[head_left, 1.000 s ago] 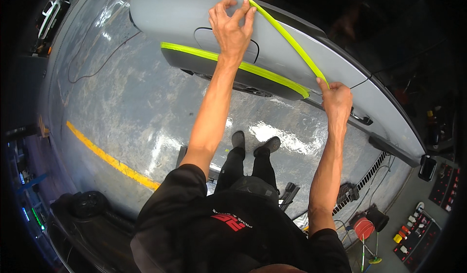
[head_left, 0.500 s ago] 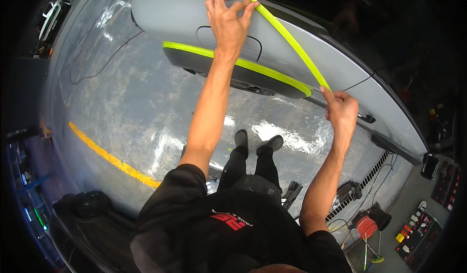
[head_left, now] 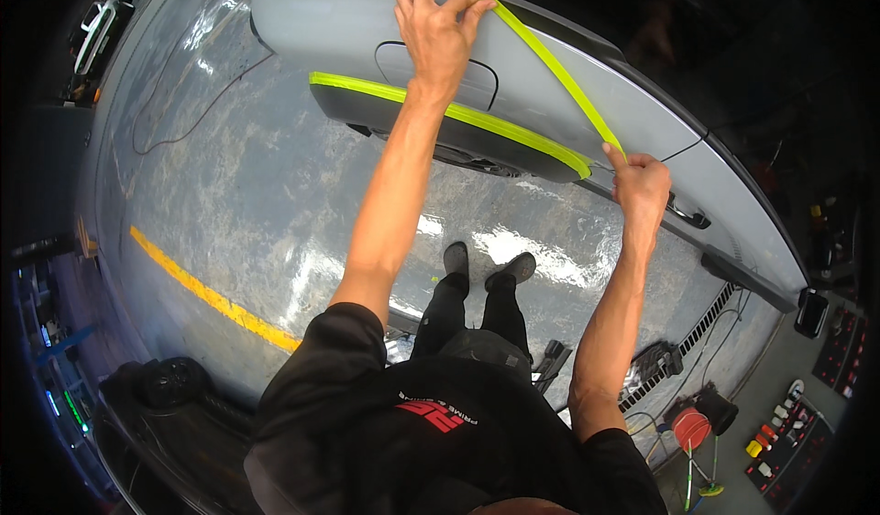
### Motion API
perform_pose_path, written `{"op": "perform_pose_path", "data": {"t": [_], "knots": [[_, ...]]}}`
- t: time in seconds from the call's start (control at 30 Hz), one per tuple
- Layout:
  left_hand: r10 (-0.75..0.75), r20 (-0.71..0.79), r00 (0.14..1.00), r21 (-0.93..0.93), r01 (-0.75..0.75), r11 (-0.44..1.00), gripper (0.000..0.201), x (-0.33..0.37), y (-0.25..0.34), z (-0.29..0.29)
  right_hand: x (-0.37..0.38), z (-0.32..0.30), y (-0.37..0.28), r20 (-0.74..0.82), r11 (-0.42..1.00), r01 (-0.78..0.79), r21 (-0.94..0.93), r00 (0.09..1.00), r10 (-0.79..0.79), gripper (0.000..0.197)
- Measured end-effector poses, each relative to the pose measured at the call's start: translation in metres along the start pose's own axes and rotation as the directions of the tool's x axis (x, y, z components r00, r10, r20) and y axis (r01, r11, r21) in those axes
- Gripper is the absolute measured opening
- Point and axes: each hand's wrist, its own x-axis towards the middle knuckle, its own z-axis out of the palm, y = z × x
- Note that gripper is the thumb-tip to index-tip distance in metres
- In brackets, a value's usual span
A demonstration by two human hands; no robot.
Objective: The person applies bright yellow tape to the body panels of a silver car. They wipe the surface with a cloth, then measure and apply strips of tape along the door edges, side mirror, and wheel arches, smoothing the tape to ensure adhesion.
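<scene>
A strip of bright yellow-green masking tape (head_left: 555,68) is stretched taut on a slant between my two hands. My left hand (head_left: 434,43) pinches its upper end between thumb and finger, close to the car's dark window edge. At the lower end, my right hand (head_left: 640,188) grips the tape, with any further tape hidden in the fingers. Behind the strip is the grey car body (head_left: 316,20); I cannot tell whether the tape touches it. More yellow-green tape (head_left: 527,142) runs along the dark wheel arch trim (head_left: 367,114). My left hand and forearm partly cover the fuel flap (head_left: 481,79).
A door handle (head_left: 689,214) lies just beyond my right hand, with a side mirror (head_left: 810,313) farther right. A dark cable (head_left: 206,116) crosses the glossy floor (head_left: 229,185). Behind me at the left stands a black car (head_left: 174,405). A red reel (head_left: 691,429) sits at lower right.
Both hands have shifted slightly upward, the left one also a little to the right. The stretched tape has moved with them and stays taut.
</scene>
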Motion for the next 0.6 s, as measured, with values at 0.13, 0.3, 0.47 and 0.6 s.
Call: {"op": "perform_pose_path", "data": {"t": [0.13,0.3,0.47,0.6], "knots": [[0.005,0.028,1.000,-0.034,-0.004,0.999,0.025,0.006,0.001,-0.004,-0.001,0.005,0.003,-0.039,1.000,0.016,0.019,0.999,-0.015,0.051],[0.047,0.084,0.995,-0.090,-0.040,0.995,0.024,0.017,0.009,-0.017,0.004,0.009,0.012,-0.105,0.997,0.080,-0.008,0.991,-0.080,0.054],[0.106,0.082,0.991,0.001,-0.106,0.994,0.031,0.011,-0.007,-0.008,0.005,0.008,0.013,-0.133,0.994,0.100,-0.032,0.986,-0.104,0.055],[0.125,0.086,0.988,0.007,-0.126,0.992,0.037,0.008,-0.012,-0.006,0.005,0.006,0.011,-0.131,0.994,0.104,-0.042,0.985,-0.109,0.055]]}}
